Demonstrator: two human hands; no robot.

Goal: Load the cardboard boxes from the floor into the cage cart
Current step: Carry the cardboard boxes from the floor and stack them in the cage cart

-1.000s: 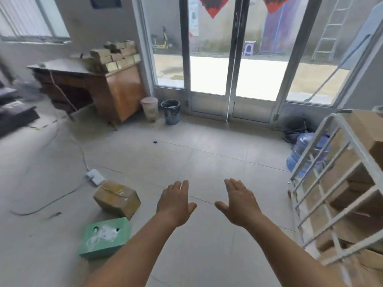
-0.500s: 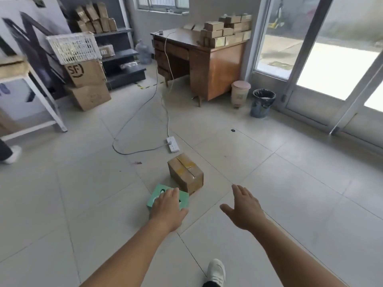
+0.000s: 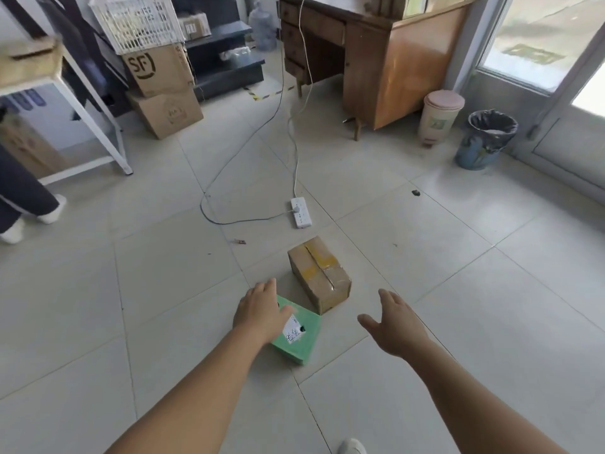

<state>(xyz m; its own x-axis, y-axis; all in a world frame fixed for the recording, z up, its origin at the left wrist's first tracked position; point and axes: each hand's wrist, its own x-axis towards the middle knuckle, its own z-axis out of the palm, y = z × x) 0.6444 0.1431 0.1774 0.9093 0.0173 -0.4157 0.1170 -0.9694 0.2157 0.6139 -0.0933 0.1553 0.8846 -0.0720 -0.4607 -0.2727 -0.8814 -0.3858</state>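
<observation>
A brown cardboard box (image 3: pixel 319 273) sealed with yellow tape lies on the tiled floor in the middle of the head view. Just in front of it lies a flat green box (image 3: pixel 299 332) with a white label. My left hand (image 3: pixel 260 311) hovers over the green box's left part, fingers loosely spread, and hides that part. My right hand (image 3: pixel 394 324) is open to the right of both boxes, palm turned toward them, holding nothing. The cage cart is out of view.
A white power strip (image 3: pixel 300 212) with trailing cables lies beyond the boxes. Behind stand a wooden desk (image 3: pixel 386 60), a pink bin (image 3: pixel 440 116), a dark bin (image 3: pixel 486 139), stacked SF cartons (image 3: pixel 160 90), a white frame (image 3: pixel 98 116) and another person's legs (image 3: pixel 23 198) at left.
The view swung left from the glass doors and cart down to the floor boxes. Both hands came closer to the green and brown boxes; the left now covers the green box's edge.
</observation>
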